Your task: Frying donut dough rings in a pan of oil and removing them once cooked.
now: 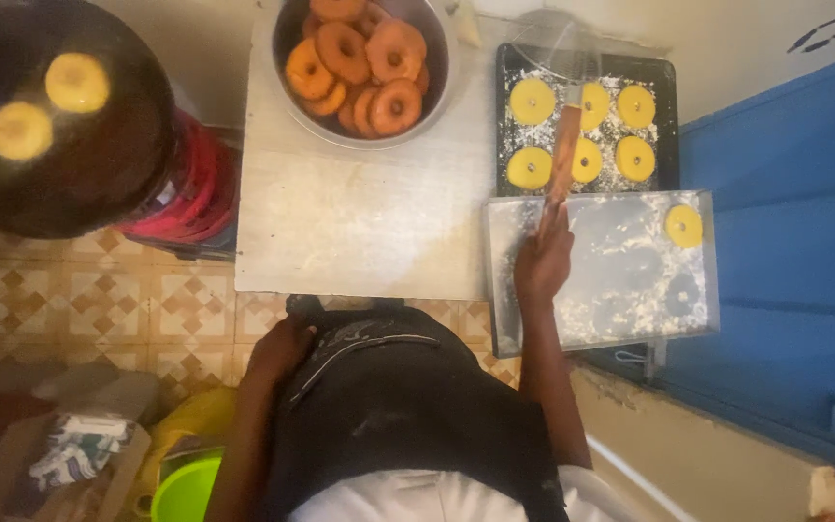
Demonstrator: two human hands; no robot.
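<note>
The right hand is gripping a wooden-handled spatula reaching over pale, ring-shaped raw doughnuts; the left hand is resting loosely curled, holding nothing.

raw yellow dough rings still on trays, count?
7. Six on the black floured tray: three in the back row, three in front. One on the silver floured tray. The wooden-handled spatula partly covers two.

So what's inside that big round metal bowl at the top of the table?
The metal bowl holds a pile of fried brown ring doughnuts. They cover its bottom, so anything beneath them is hidden.
</note>
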